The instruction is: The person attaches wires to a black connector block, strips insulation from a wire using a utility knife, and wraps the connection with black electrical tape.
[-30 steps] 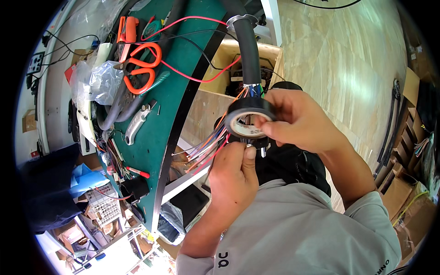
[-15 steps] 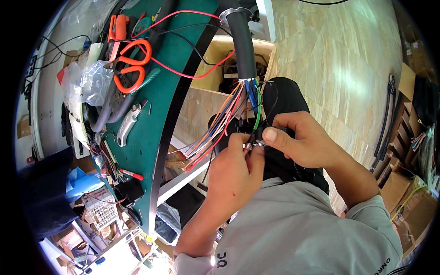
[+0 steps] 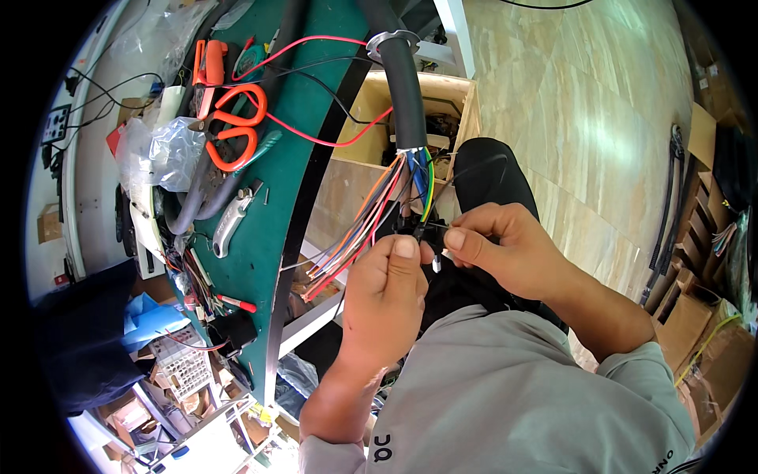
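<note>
A thick black sleeved cable (image 3: 407,103) hangs down in front of me, and a bundle of loose coloured wires (image 3: 359,225) fans out of its end to the left. Blue wires (image 3: 418,172) and a green-yellow wire (image 3: 430,186) run down between my hands. My left hand (image 3: 384,296) is closed, thumb and finger pinching the dark wire ends; a small silver terminal (image 3: 437,262) shows beside its fingertips. My right hand (image 3: 505,251) pinches a thin black strand (image 3: 437,226) that leads to the same dark ends. Whether it is wire or a tie cannot be told.
On the green bench (image 3: 257,205) at left lie orange-handled scissors (image 3: 237,134), a utility knife (image 3: 232,223), a red pen-like tool (image 3: 237,303) and a plastic bag (image 3: 174,150). A wooden box (image 3: 466,107) stands beyond my knees. Cardboard boxes (image 3: 683,316) are stacked at right.
My left hand has turned, its thumb now on top. My right hand has shifted slightly, no longer over a dark piece, and now pinches a thin strand. The cable has moved slightly left in view.
</note>
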The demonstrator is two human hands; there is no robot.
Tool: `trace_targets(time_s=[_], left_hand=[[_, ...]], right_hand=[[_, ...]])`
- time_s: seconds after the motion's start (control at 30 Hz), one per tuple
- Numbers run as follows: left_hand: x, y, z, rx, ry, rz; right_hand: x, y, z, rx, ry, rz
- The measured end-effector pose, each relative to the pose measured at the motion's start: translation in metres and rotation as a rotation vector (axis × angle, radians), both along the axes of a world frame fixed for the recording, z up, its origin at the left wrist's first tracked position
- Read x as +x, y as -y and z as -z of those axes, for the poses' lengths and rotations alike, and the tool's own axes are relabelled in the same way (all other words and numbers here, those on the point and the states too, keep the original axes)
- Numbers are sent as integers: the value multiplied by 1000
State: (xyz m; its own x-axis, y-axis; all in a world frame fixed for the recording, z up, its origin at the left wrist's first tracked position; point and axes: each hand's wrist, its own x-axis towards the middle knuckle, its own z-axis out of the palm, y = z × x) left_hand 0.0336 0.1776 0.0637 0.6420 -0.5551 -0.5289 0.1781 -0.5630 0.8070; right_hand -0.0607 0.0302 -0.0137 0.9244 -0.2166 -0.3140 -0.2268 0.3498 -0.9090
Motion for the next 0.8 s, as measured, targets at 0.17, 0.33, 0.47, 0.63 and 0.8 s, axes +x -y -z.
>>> trace_targets(time_s=[0.17,0.33,0.47,0.63,0.8], left_hand=[[-1,9,-11,-27,-50,-105],[14,20,-21,-44,23,25],[20,19,-16,-14,211,115],[-6,12,8,-106,614,194],[-12,12,22,-61,950,362]], right_hand=[[1,-3,-2,-59,96,48],[16,-8,-1,22,172,133],[30,-9,1,-25,218,227],[30,1,-5,-450,337,473],[49,20,-23,-696,178,-38]])
